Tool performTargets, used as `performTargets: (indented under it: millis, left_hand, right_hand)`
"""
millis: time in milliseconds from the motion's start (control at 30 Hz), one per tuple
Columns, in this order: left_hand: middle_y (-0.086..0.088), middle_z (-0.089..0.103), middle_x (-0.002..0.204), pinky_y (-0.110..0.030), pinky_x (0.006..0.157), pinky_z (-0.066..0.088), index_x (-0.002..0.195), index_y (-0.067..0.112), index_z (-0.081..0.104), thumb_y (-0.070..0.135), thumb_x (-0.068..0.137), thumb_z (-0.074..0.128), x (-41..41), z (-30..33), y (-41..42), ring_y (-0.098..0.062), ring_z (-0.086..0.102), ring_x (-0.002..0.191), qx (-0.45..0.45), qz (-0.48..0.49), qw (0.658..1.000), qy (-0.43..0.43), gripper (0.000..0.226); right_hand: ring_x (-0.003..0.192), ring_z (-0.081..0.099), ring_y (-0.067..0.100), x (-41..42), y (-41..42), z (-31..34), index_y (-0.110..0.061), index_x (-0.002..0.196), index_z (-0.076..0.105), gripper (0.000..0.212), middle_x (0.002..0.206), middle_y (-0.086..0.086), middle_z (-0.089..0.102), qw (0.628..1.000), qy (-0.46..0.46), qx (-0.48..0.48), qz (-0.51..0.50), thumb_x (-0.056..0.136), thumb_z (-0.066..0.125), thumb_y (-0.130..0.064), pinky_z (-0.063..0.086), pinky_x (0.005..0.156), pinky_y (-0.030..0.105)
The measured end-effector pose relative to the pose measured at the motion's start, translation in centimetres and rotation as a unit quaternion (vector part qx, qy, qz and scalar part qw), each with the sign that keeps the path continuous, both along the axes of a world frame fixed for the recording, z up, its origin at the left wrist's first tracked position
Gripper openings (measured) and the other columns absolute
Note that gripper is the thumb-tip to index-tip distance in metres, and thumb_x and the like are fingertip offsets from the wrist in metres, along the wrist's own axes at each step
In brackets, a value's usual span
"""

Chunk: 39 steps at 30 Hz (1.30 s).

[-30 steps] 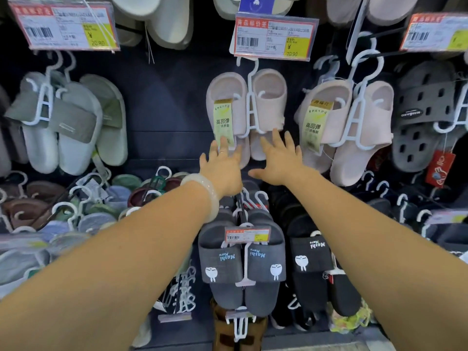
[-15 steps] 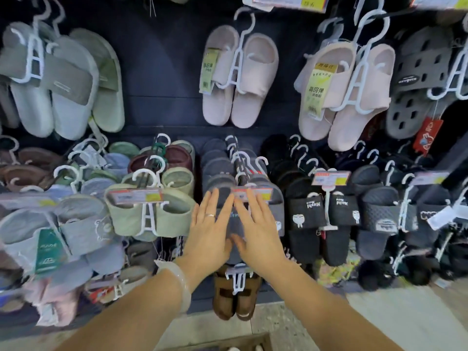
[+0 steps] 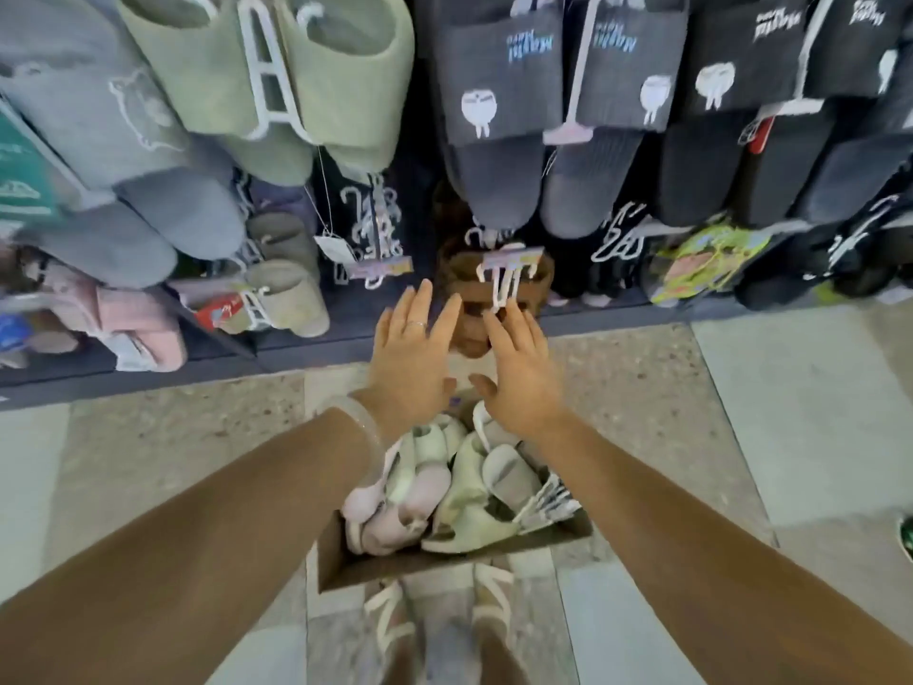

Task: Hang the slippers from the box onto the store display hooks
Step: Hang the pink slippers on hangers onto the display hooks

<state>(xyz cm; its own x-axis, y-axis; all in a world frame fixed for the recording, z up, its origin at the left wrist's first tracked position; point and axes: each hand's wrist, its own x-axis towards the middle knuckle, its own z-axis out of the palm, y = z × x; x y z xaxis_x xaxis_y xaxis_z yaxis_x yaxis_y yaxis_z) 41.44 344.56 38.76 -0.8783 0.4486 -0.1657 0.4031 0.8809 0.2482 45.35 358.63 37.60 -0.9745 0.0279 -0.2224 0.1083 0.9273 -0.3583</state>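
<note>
Cardboard box point(image 3: 341, 561) of slippers point(image 3: 444, 491), left hand point(image 3: 410, 358), right hand point(image 3: 518, 373) flat above

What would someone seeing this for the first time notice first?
First, two bare hands, the left hand and right hand, spread open and empty at the centre, above a brown cardboard box of pale pink, white and green foam slippers on the speckled floor. Above hang dark grey slippers with white cartoon prints at upper right and sage green slides on a white hanger at upper left.
</note>
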Motion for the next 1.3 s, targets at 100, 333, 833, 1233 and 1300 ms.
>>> performTargets:
  millis: [100,333,833,1233,1300]
  left_hand:
    - [-0.012,-0.006,0.157,-0.045,0.116,0.006,0.149,0.022,0.006,0.040,0.085,0.060,1.4,-5.8,-1.6,-0.030,-0.003,0.145,-0.014,0.023,0.997,-0.067,0.086]
    - [-0.010,0.005,0.156,-0.041,0.116,0.012,0.147,0.021,0.013,0.026,0.082,0.063,4.4,-20.0,-7.1,-0.033,0.007,0.143,-0.076,0.125,0.972,-0.182,0.083]
    - [-0.014,0.010,0.157,-0.040,0.116,0.015,0.148,0.014,0.002,0.023,0.084,0.066,8.7,-41.8,-10.9,-0.032,0.008,0.145,-0.090,0.166,0.953,-0.237,0.092]
    - [-0.015,0.050,0.134,-0.045,0.117,0.001,0.149,0.015,0.001,0.018,0.091,0.053,9.3,-47.8,-13.6,-0.031,0.031,0.137,-0.139,0.042,0.978,-0.147,0.078]
    - [-0.016,0.060,0.119,-0.044,0.117,-0.001,0.149,0.016,-0.001,0.016,0.090,0.053,9.3,-47.5,-13.5,-0.031,0.044,0.127,-0.151,0.023,0.980,-0.131,0.080]
  right_hand:
    - [0.145,-0.001,0.029,1.6,0.2,-5.5,-0.021,0.149,0.009,0.071,0.158,0.007,-0.005,0.999,-0.050,0.000,-0.020,0.092,0.050,-0.030,0.008,0.116,0.041]
    - [0.145,0.001,0.029,5.2,0.6,-18.8,-0.022,0.148,0.011,0.071,0.158,0.007,-0.002,0.985,-0.170,0.011,-0.038,0.091,0.052,-0.032,0.011,0.118,0.041]
    - [0.142,0.015,0.027,8.3,-5.4,-42.1,-0.019,0.146,0.015,0.073,0.156,0.005,0.012,0.946,-0.322,-0.033,0.001,0.088,0.058,-0.031,0.023,0.113,0.044]
    - [0.120,0.043,0.033,4.8,-7.5,-50.4,-0.011,0.132,0.041,0.056,0.133,0.016,0.041,0.954,-0.300,-0.017,0.006,0.083,0.066,-0.025,0.039,0.099,0.039]
    - [0.114,0.047,0.031,5.5,-7.0,-49.7,-0.012,0.126,0.047,0.049,0.128,0.014,0.045,0.954,-0.297,-0.027,0.024,0.083,0.067,-0.025,0.042,0.095,0.039]
